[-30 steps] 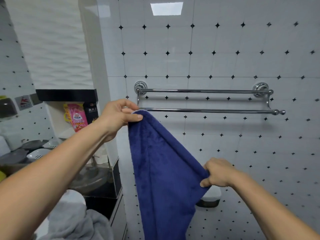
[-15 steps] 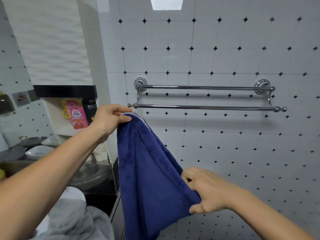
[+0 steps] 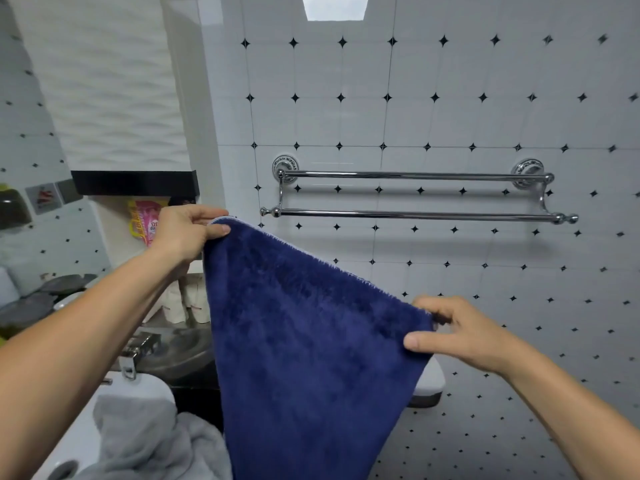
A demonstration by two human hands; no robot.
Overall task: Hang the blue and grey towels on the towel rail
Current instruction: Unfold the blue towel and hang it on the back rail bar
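The blue towel (image 3: 304, 341) hangs spread in front of me, its top edge slanting down to the right. My left hand (image 3: 185, 233) pinches its upper left corner, just left of the rail's lower bar end. My right hand (image 3: 460, 332) grips the other top corner, lower down and below the rail. The chrome double towel rail (image 3: 415, 213) is fixed to the tiled wall above the towel, both bars bare. The grey towel (image 3: 152, 441) lies crumpled on a white surface at the bottom left.
A white pillar stands left of the rail. Beyond it are a recessed shelf with a pink packet (image 3: 145, 220), a metal basin (image 3: 176, 351) and dark dishes (image 3: 31, 303). A white fixture (image 3: 429, 386) on the wall shows past the towel's right edge.
My right hand slid along the towel's top edge to its far corner and pulled it out to the right, so the towel went from bunched to spread. My left hand kept its grip.
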